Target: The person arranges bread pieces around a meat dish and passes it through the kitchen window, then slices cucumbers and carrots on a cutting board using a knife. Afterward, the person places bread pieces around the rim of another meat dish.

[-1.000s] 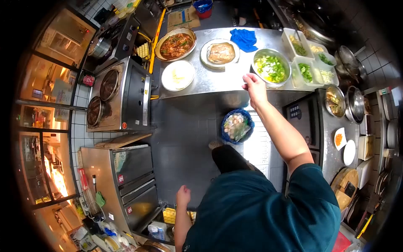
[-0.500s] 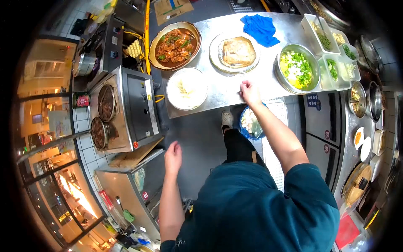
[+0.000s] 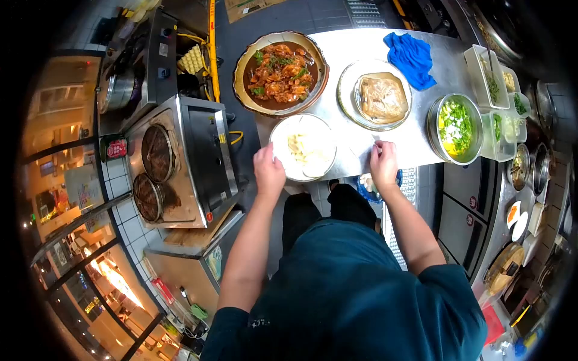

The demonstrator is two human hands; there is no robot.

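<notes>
My left hand point(image 3: 269, 171) is at the left rim of a round white plate point(image 3: 304, 171) with pale yellowish food on it. Its fingers are loosely bent, the thumb apart from them, and I cannot tell whether it touches the rim. At the front edge of the steel table point(image 3: 415, 153), my right hand point(image 3: 383, 162) is closed in a pinch beside a faint whitish patch, and what it holds is too small to tell. Above it stands a plate with a wrapped, flat brownish item point(image 3: 383, 99). A large bowl of red-brown stew point(image 3: 280, 75) sits beyond the white plate.
A steel bowl of chopped greens point(image 3: 456, 127), a blue cloth point(image 3: 410, 60) and clear tubs point(image 3: 481, 75) are on the table's right. Below the edge, a blue-rimmed basket point(image 3: 368, 188) is partly hidden. A steel unit with round pans point(image 3: 158, 153) stands left.
My left hand has risen from beside my body to the white plate. The right hand has moved away from the greens bowl, staying closed. The view has come closer to the table.
</notes>
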